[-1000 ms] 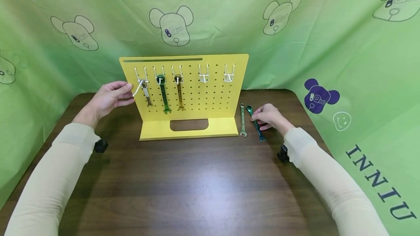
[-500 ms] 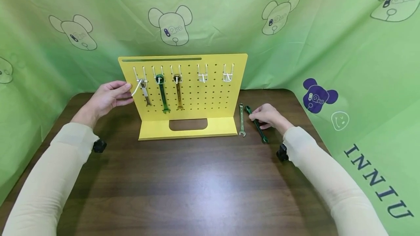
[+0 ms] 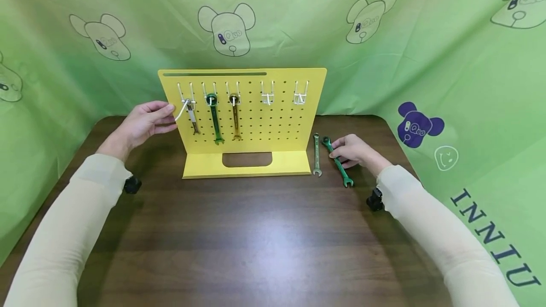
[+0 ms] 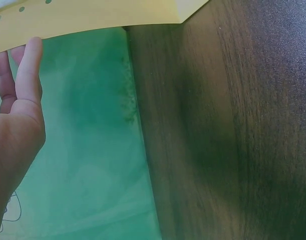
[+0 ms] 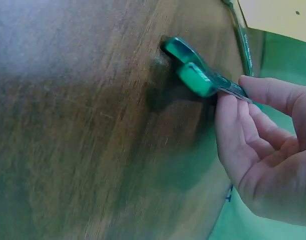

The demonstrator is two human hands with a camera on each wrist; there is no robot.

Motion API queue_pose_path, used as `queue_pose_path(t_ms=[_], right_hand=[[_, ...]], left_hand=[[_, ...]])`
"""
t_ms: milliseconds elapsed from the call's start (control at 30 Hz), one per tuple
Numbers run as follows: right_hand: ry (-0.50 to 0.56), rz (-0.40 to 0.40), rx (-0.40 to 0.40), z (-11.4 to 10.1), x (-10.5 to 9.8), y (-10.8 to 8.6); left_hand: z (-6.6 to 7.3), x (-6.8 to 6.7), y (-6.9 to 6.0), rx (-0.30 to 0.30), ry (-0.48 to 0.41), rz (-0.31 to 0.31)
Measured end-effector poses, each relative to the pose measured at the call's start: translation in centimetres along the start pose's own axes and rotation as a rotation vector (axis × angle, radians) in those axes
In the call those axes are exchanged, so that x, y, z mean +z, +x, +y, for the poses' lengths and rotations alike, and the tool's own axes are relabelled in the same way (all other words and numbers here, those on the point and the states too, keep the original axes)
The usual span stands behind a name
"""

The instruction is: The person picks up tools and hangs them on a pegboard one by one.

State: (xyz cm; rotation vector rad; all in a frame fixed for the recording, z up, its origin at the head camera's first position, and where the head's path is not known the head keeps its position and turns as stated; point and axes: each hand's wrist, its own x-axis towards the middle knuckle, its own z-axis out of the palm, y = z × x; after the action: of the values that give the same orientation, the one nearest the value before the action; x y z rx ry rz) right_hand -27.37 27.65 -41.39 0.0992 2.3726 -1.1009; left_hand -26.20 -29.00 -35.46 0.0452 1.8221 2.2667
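Note:
In the head view, my right hand (image 3: 351,150) pinches a shiny green combination wrench (image 3: 341,167) between thumb and fingers at the right of the table. Its open end (image 5: 195,80) points toward the wrist camera and looks raised off the wood, with a shadow beneath. A paler green wrench (image 3: 317,155) lies between that hand and the yellow pegboard (image 3: 273,136). My left hand (image 3: 147,122) holds the pegboard's left edge, thumb in front and other fingers partly hidden behind. On hooks hang a silver wrench (image 3: 192,118), a green wrench (image 3: 215,124) and a gold-brown wrench (image 3: 236,122).
Two white hooks, the inner one (image 3: 268,97) and the outer one (image 3: 300,97), hold nothing on the board's right side. A long white prong (image 3: 181,111) juts out near my left hand. The brown table (image 3: 239,236) backs onto a green curtain (image 3: 290,27).
The wrench in my right hand has turned a little, its open end shifting right and its face now showing brighter green. My left hand stays at the board. The head view has shifted slightly.

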Motion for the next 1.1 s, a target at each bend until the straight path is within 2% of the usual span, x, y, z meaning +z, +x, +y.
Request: queue_pose_path(t_ms=[267,567,867,1100], right_hand=[[0.130,-0.084,-0.019,-1.3,-0.9,-0.9],[0.092,-0.141,-0.111,-5.5,-1.2,-3.2],[0.119,-0.213,-0.228,-9.5,1.0,-4.6],[0.170,-0.206,-0.344,-12.1,3.1,-4.4]], left_hand=[[0.1,0.1,0.1,0.001,-0.001,0.005],[0.0,0.1,0.0,-0.007,0.014,0.014],[-0.4,0.2,-0.4,-0.024,0.033,0.018],[0.0,0.2,-0.1,0.003,0.025,0.004]])
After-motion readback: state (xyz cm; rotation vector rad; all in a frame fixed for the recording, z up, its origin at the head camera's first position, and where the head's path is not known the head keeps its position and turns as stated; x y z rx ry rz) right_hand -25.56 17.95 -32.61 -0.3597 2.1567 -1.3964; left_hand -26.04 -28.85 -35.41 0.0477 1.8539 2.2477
